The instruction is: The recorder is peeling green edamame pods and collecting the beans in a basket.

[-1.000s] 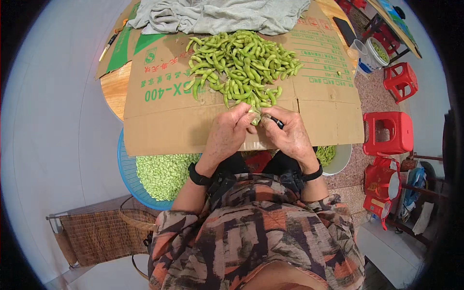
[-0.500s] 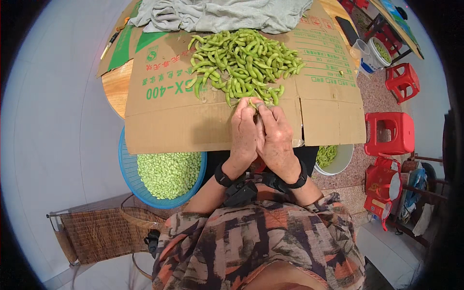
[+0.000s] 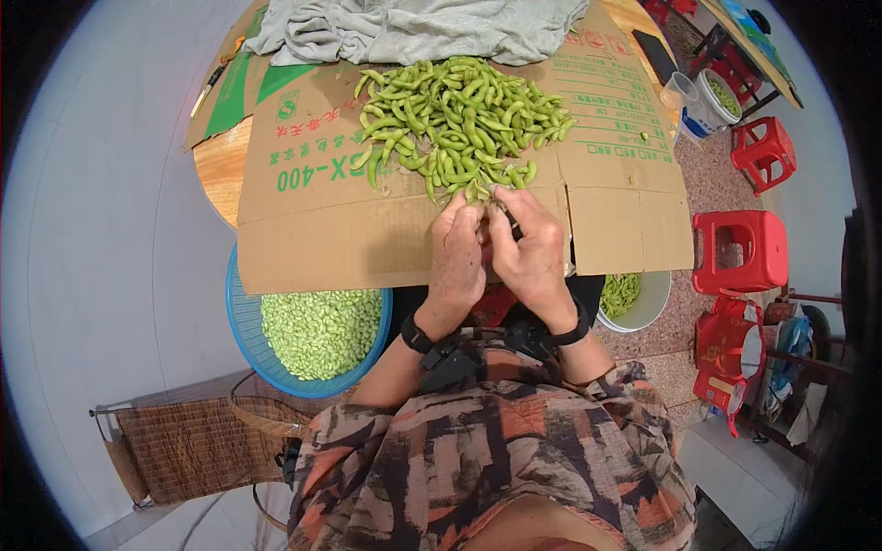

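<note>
A heap of green soybean pods (image 3: pixel 459 115) lies on a flattened cardboard sheet (image 3: pixel 331 230) in front of me. At the near edge of the heap, my left hand (image 3: pixel 457 257) pinches a soybean pod (image 3: pixel 477 191) that looks split open. My right hand (image 3: pixel 531 253) is closed beside it, thumb and forefinger at the same pod, with something grey on a fingertip. Whether a bean lies between the fingers is hidden. Both wrists wear black bands.
Below the cardboard's left side sits a blue basket (image 3: pixel 241 344) of shelled beans. A white bucket (image 3: pixel 654 308) with green pods stands at the right. Grey cloth (image 3: pixel 413 32) lies at the far edge. Red stools (image 3: pixel 740 250) and another bucket (image 3: pixel 712 115) stand farther right.
My hands have moved slightly apart, the right one shifting to the right. The pod between the fingertips now shows more plainly and looks opened.
</note>
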`<state>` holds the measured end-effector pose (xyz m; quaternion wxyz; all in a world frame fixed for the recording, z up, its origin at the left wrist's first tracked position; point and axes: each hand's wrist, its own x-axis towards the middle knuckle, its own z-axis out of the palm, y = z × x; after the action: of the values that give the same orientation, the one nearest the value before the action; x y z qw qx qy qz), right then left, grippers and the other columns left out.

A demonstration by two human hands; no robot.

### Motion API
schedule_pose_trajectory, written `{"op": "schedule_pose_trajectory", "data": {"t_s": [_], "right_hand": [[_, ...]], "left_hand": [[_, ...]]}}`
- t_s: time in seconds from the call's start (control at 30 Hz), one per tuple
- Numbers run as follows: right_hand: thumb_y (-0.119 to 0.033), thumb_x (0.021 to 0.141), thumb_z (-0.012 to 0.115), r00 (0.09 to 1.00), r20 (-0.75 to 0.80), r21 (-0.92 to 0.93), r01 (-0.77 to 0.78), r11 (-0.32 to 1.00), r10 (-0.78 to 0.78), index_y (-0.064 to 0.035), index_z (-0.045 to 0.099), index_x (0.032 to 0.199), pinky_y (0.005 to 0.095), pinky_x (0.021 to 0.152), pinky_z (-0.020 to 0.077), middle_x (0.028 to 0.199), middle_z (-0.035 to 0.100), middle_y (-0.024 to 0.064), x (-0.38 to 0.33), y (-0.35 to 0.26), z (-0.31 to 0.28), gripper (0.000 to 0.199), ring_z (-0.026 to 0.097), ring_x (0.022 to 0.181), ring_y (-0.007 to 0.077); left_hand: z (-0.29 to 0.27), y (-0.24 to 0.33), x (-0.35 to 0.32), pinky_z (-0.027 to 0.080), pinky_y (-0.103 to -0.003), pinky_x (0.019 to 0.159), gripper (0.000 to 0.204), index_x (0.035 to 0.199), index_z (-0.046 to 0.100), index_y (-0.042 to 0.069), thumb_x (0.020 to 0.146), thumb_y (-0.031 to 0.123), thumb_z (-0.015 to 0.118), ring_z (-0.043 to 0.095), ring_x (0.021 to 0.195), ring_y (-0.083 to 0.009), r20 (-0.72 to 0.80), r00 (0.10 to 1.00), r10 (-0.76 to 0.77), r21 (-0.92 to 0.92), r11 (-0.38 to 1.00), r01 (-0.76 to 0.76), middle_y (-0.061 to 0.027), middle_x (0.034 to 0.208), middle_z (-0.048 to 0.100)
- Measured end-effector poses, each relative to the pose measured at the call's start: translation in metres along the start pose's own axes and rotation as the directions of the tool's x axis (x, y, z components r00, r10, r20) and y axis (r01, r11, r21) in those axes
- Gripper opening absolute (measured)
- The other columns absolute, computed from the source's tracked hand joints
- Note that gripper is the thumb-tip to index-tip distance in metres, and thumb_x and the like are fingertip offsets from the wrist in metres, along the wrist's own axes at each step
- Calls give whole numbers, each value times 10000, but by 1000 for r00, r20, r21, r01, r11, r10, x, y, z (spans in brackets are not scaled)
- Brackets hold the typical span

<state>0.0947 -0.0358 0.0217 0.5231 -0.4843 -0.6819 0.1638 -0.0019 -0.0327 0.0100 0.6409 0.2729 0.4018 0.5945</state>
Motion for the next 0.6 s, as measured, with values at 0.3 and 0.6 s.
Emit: {"op": "schedule_pose_trajectory", "data": {"t_s": [0.3,0.6], "right_hand": [[-42,924,520,634,588,587,-762,274,502,46,618,885,213,398,287,651,527,-2,19,19,-32,136,362,453,31],[-14,903,536,842,297,457,-539,708,450,58,613,1036,191,499,378,750,592,10,5,11,-34,170,486,581,29]], "left_hand": [[-15,17,3,288,-175,428,180,975,547,-1,904,81,404,338,522,-26,192,939,-284,-7,957,291,-21,794,516],[-13,19,-3,364,-206,525,215,998,565,-5,904,112,411,466,658,-97,257,911,-324,-217,899,381,-48,882,539]]}}
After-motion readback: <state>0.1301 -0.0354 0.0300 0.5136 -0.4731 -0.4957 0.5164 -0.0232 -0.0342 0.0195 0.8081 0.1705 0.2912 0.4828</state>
